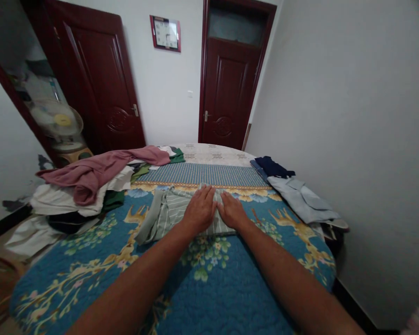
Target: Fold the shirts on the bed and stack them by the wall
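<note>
A grey-green garment with thin white stripes (176,207) lies folded into a long flat strip in the middle of the table. A plain grey band runs along its left end. My left hand (200,209) rests flat on the right half of the garment, fingers stretched out and pointing away from me. Beside it, my right hand (230,209) lies flat near the garment's right end. The two hands almost touch at the thumbs. Part of the cloth is hidden under them.
A blue quilted cover (226,284) with flowers and deer lies over the table. At the left edge is a loose heap of clothes, a pink garment (108,167) on top. Folded clothes (296,195) lie along the right edge by the wall. A fan (57,118) stands beyond the left doorway.
</note>
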Available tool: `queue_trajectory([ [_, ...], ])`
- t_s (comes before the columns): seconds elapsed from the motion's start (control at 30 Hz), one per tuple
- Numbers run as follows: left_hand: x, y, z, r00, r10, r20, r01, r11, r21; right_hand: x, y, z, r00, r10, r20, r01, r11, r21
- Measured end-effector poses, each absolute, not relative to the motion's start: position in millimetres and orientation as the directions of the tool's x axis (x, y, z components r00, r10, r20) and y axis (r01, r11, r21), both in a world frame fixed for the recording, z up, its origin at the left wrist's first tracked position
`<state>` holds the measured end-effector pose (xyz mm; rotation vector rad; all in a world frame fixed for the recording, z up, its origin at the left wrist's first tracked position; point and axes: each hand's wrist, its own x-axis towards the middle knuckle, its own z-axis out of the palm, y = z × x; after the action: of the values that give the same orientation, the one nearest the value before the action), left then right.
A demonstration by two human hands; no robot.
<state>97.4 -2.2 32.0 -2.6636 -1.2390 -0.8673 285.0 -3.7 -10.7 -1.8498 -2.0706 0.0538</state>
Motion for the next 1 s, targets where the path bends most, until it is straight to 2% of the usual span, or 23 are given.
queue_trajectory([
  [0.1,113,27,25,0.549,0.744,0.38,0.754,-0.637,0.158,284,-8,-8,-0.068,0.968,0.241,0.951,0.135,-0.277],
  [0.2,117,47,11,0.47,0.84,0.272,0.843,-0.518,0.141,282,-10,-6,-0.05,0.968,0.245,0.954,0.119,-0.276],
  [0.4,112,57,0,0.405,0.875,0.264,0.884,-0.448,0.13,274,-23,-7,-0.101,0.961,0.258,0.959,0.163,-0.233],
  [0.67,112,41,-2,0.4,0.846,0.352,0.868,-0.473,0.151,272,-62,-17,-0.201,0.952,0.232,0.936,0.257,-0.242],
  [0.77,108,25,-2,0.425,0.826,0.372,0.856,-0.5,0.133,273,-65,-18,-0.211,0.949,0.233,0.939,0.263,-0.222],
  [1.0,67,-32,-9,0.529,0.795,0.297,0.822,-0.567,0.055,274,-66,-13,-0.226,0.951,0.213,0.94,0.27,-0.207],
])
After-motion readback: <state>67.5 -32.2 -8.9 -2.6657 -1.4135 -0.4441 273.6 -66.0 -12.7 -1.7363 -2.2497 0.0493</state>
